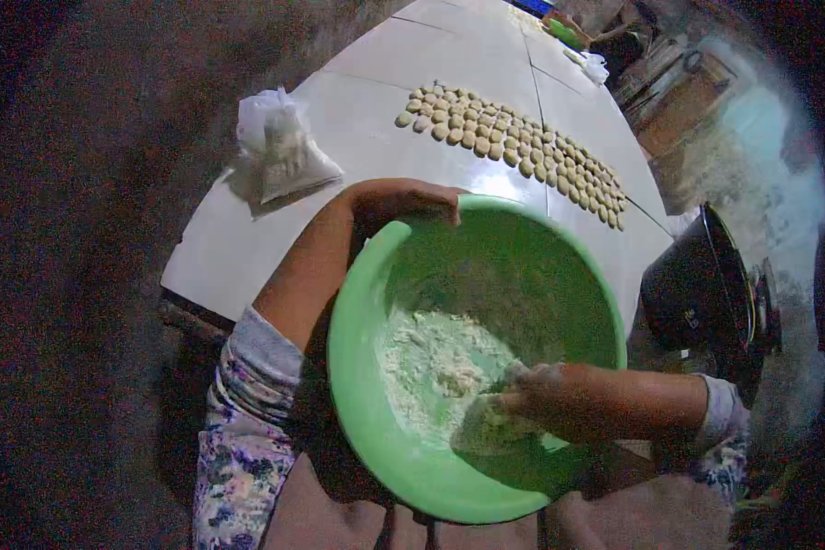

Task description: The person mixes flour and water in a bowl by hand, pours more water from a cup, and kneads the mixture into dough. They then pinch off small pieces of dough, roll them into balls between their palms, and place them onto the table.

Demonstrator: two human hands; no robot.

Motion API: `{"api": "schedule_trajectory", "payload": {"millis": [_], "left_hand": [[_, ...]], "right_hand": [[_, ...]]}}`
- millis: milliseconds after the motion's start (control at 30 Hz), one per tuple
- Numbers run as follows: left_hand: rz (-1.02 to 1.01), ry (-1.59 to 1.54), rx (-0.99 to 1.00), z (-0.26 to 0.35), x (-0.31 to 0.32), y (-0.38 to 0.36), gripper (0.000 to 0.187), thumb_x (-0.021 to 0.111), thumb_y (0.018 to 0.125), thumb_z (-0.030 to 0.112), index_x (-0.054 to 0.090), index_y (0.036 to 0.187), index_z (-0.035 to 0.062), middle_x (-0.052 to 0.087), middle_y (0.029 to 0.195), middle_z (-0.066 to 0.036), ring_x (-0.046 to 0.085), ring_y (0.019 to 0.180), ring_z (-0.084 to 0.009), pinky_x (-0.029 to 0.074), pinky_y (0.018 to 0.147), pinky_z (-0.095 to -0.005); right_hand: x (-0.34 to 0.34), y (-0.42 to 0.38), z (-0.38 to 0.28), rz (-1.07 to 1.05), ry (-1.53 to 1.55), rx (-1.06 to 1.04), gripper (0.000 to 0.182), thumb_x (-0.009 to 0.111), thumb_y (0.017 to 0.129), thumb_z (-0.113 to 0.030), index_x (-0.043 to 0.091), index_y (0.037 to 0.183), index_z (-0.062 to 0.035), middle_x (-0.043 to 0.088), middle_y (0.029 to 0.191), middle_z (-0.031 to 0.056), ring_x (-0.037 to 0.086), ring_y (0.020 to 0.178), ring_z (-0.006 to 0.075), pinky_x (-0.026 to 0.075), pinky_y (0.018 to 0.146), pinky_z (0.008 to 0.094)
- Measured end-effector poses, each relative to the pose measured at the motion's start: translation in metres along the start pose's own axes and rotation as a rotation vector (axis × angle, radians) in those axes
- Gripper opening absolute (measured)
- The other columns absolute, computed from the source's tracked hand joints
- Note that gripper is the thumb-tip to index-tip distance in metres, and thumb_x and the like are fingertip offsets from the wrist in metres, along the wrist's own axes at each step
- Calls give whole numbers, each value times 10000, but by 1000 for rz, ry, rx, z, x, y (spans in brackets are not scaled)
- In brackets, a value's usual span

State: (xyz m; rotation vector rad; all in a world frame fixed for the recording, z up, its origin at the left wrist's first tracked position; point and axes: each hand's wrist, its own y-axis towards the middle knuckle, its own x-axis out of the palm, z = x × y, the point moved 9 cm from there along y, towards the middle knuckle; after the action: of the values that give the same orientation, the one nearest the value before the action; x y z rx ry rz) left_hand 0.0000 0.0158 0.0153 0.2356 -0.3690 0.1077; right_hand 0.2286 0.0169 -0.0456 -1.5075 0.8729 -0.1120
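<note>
A large green plastic basin (350, 385) sits tilted toward me over my lap. My left hand (405, 200) is closed on its far rim, thumb over the edge. Crumbly, floury dough (445, 362) is spread over the basin's bottom and left side, with loose white flour around it. Inside the basin, my right hand (545, 396) is down in the floury dough at the right. Its fingers are bent and pressed together in the mixture, and their tips are partly hidden. A dark shadow covers the basin floor beneath that hand.
Beyond the basin, a white-topped table (367, 137) carries rows of small flattened dough pieces (522, 147). A clear plastic bag of white powder (289, 151) stands at the table's left. A black pot (701, 284) is on the right. A green item (566, 35) lies at the far end.
</note>
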Motion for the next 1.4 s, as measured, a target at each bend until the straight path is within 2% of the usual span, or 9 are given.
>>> {"api": "schedule_trajectory", "payload": {"millis": [233, 433, 533, 633, 900, 1000, 1033, 1233, 1400], "left_hand": [[152, 142, -194, -11, 7, -1, 263, 482, 843, -6, 635, 1056, 10, 644, 977, -55, 606, 919, -132, 479, 882, -275], [27, -63, -42, 1, 10, 1, 221, 562, 843, 114, 612, 1037, 20, 616, 1127, -89, 587, 1021, -177, 457, 929, -317], [72, 228, -143, 10, 16, 0, 220, 541, 834, 49, 612, 1040, 22, 621, 1108, -78, 574, 1022, -153, 450, 931, -303], [120, 141, -249, 6, 15, -2, 243, 557, 812, 24, 613, 1048, 17, 620, 1116, -73, 575, 1020, -146, 451, 931, -297], [4, 38, -30, -13, -12, 5, 214, 544, 831, 30, 625, 1029, 21, 601, 1172, -91, 591, 1024, -173, 459, 942, -314], [14, -25, -51, -3, -1, 3, 215, 557, 825, 32, 626, 1029, 21, 605, 1164, -86, 591, 1011, -164, 461, 932, -307], [50, 18, -137, 1, 8, -1, 223, 565, 823, 40, 623, 1038, 20, 610, 1149, -83, 589, 1008, -160, 458, 931, -301], [6, 57, -51, 1, -6, 0, 250, 570, 830, 64, 608, 1071, 10, 627, 1094, -76, 583, 1009, -155, 450, 934, -293], [9, 58, -81, 10, 14, 1, 253, 549, 838, 67, 609, 1077, 11, 629, 1086, -81, 583, 1015, -163, 450, 938, -303]], "right_hand": [[12, 9, -63, -150, 69, -225, 460, 308, 968, -419, 439, 1211, -51, 601, 937, 231, 610, 864, 357, 508, 736, 456], [-20, 8, -117, 533, -367, -719, 348, 412, 889, -200, 448, 1217, -89, 511, 1031, 265, 610, 800, 405, 525, 707, 456], [-57, 30, -104, 454, -192, -621, 362, 416, 887, -155, 441, 1244, -105, 477, 1086, 267, 598, 842, 421, 518, 732, 466], [-107, -11, -85, 1005, -194, -547, 465, 503, 793, -42, 437, 1252, -73, 453, 1116, 281, 565, 912, 437, 493, 793, 476], [-65, -41, -78, 355, -225, -519, 334, 536, 780, -83, 547, 1110, -32, 607, 841, 187, 631, 741, 365, 525, 677, 445], [-121, -50, -54, 713, 22, -530, 324, 585, 805, -180, 567, 1105, -60, 634, 902, 201, 635, 833, 359, 516, 736, 437], [-125, -36, -35, 489, 391, -168, 420, 590, 824, -206, 505, 1214, -76, 606, 1042, 232, 617, 956, 337, 484, 837, 446], [-95, 34, -67, 556, -92, -381, 455, 559, 852, -191, 436, 1285, -126, 345, 1335, 248, 482, 1129, 411, 476, 888, 442], [-81, 37, -106, 737, -678, -582, 399, 482, 834, -144, 457, 1228, -91, 499, 1108, 206, 599, 889, 353, 535, 663, 416]]}}
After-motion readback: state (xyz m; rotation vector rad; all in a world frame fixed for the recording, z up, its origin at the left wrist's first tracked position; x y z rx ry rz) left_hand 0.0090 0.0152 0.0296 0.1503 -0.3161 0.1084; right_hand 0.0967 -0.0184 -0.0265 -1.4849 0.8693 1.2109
